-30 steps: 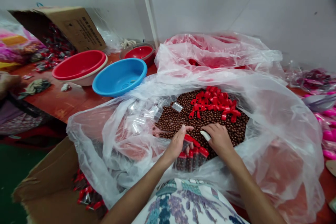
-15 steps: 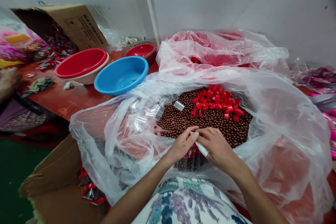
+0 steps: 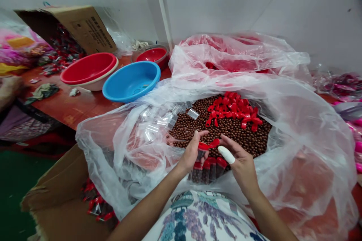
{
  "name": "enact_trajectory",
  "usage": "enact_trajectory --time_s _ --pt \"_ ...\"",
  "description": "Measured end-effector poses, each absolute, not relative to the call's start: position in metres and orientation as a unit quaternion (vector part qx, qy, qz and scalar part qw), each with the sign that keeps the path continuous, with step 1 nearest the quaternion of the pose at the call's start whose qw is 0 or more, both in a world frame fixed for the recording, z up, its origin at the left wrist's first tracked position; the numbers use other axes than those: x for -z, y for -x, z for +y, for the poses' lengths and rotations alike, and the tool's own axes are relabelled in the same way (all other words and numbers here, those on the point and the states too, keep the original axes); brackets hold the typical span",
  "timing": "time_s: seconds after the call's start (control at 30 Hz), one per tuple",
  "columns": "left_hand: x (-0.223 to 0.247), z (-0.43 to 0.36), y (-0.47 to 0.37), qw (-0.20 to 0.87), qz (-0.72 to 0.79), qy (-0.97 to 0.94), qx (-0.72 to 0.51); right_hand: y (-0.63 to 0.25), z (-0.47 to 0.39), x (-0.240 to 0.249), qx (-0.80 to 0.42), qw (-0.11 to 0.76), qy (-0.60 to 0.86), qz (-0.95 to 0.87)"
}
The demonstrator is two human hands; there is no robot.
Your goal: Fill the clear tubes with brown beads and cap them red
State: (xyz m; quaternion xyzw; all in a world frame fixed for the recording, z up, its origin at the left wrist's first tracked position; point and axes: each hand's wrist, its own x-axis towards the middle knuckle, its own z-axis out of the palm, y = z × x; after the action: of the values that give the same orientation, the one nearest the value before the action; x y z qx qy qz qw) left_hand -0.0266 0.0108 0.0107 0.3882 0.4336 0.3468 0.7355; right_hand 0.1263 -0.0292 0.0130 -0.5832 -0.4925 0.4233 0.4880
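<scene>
My left hand (image 3: 192, 154) is closed around a small clear tube (image 3: 200, 154) of brown balls, topped by a red cap (image 3: 207, 145) whose flap sticks out to the right. My right hand (image 3: 240, 160), its thumb in a white finger cot, is open; the flap's tip lies near its thumb and forefinger, and I cannot tell whether they touch. Under my hands, several filled red-capped tubes (image 3: 207, 169) stand in a row. Beyond lie brown balls (image 3: 195, 130) in a large plastic bag (image 3: 294, 101), with loose red caps (image 3: 234, 107) and empty clear tubes (image 3: 158, 120) on top.
A blue basin (image 3: 132, 81) and a red basin (image 3: 87, 68) stand at the back left, near a cardboard box (image 3: 85, 30) spilling capped tubes. Another bag (image 3: 240, 51) of red pieces lies against the wall. An open carton (image 3: 62, 196) sits lower left. Another person's hand (image 3: 9, 90) shows at far left.
My hands were together over the tube row. Now they have parted; the right has drawn back and opened, and the capped tube shows in my left hand.
</scene>
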Motion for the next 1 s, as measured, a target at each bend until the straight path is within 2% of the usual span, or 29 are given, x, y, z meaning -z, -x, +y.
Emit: enact_trajectory --time_s 0.07,0.2,0.4,0.53,0.8,0.9,1.0 --pt "-0.011 0.009 0.025 0.733 0.437 -0.387 -0.35 -0.123 -0.029 -0.012 -0.381 0.467 0.545 -0.583" --pt "-0.011 0.005 0.02 0.731 0.437 -0.371 -0.37 -0.118 -0.028 -0.005 -0.235 0.368 0.486 -0.757" --pt "-0.012 0.005 0.018 0.738 0.432 -0.364 -0.369 -0.115 -0.028 -0.008 -0.091 0.26 0.507 -0.817" --pt "-0.012 0.005 0.018 0.735 0.444 -0.357 -0.368 -0.116 -0.025 -0.014 -0.066 0.251 0.49 -0.832" --pt "-0.014 0.004 0.021 0.822 0.364 -0.298 -0.321 -0.125 -0.018 -0.012 -0.082 0.278 0.436 -0.852" --pt "-0.012 0.02 0.034 0.742 0.408 -0.444 -0.292 -0.132 -0.022 -0.02 -0.137 0.27 0.439 -0.846" --pt "-0.003 0.054 0.052 0.502 0.519 -0.631 -0.284 -0.141 -0.026 -0.031 -0.225 0.214 0.424 -0.851"
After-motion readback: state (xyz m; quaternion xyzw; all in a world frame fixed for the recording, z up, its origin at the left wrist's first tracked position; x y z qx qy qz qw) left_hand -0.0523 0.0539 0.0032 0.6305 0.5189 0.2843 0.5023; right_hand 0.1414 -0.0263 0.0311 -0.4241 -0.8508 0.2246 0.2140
